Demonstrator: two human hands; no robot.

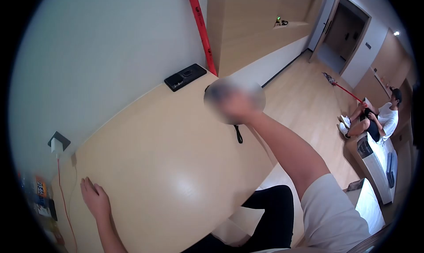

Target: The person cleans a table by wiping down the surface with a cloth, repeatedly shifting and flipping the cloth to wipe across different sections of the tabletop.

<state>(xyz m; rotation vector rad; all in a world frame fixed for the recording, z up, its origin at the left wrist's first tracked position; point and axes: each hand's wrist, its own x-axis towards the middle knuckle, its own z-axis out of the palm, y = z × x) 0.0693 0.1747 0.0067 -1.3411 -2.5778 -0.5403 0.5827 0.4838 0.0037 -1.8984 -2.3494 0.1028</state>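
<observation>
My left hand rests on the wooden table near its left side, fingers stretched out and nothing in it. Across the table, at the far right corner, my right hand reaches out under a round blurred patch. Its fingers are smeared, so I cannot make out whether they grip anything. Something dark shows within the blur beside that hand. Just below hangs a black strap loop against the tabletop. A black phone with a ring on its back lies close to the wall, left of my right hand.
A red pole leans at the table's far corner. An orange cable runs from a white charger along the left edge, near blurry bottles and packets. At right a person sits on a bed, holding a red-handled mop.
</observation>
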